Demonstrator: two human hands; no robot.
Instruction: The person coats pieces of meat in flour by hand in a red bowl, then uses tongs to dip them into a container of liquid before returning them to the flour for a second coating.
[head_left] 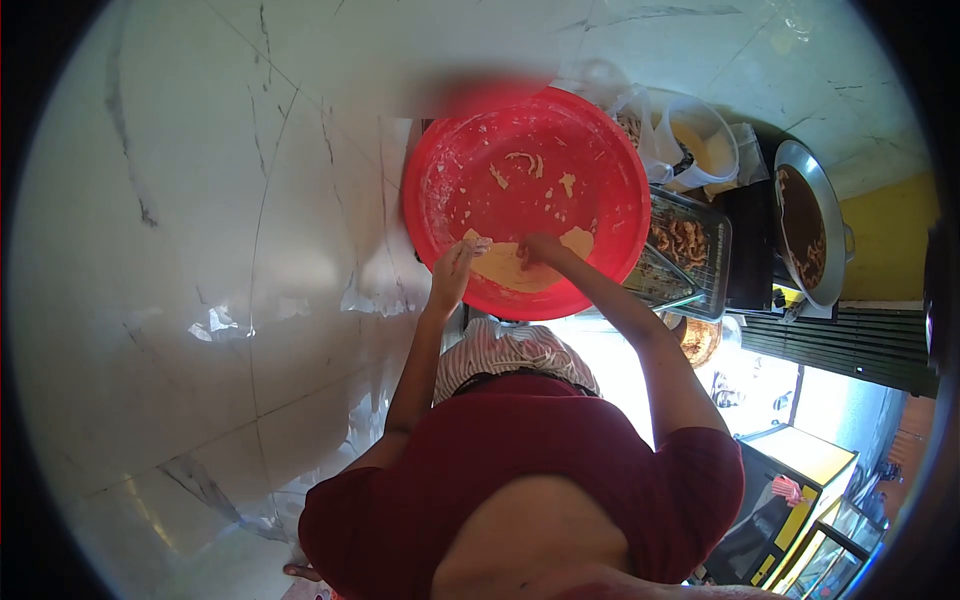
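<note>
A wide red basin (625, 150) holds a bank of pale yellowish flour (515, 272) along its near side. Several small floured strips (567, 183) lie scattered on the basin's floor beyond it. My left hand (460, 257) is over the basin's near left side, its fingers drawn together and white with flour. Whatever is pinched there blends with the coating. At the middle of the flour, my right hand (541, 251) reaches in with fingers bent downward and bunched; their tips are partly hidden, and I cannot make out what they grip.
Right of the basin, a rack tray (715, 250) holds browned fried pieces (682, 240) and tongs (690, 298). Behind it stand a white tub of batter (725, 150) and another container (640, 115). A large pan of dark oil (838, 215) with frying pieces sits farther right.
</note>
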